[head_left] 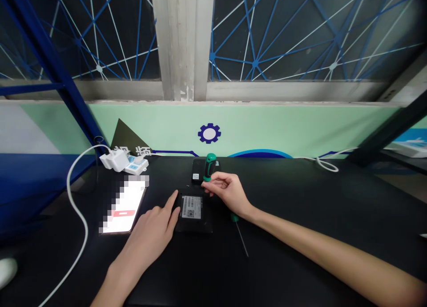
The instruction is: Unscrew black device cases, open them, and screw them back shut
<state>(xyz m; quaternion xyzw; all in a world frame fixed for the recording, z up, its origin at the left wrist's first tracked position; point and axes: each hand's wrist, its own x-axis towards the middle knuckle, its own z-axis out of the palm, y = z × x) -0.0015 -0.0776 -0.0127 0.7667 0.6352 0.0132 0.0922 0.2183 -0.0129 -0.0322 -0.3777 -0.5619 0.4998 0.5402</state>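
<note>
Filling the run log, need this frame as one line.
left hand: at edge of black device | right hand: at green-handled screwdriver, grip unclear | nearby: second screwdriver, lying down

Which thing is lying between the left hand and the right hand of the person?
In the head view, a black rectangular device with a white printed label lies between the left hand and the right hand.

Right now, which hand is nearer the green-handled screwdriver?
Right: the right hand sits just below the green-handled screwdriver; the left hand is farther, lower left, beside the black device.
</note>
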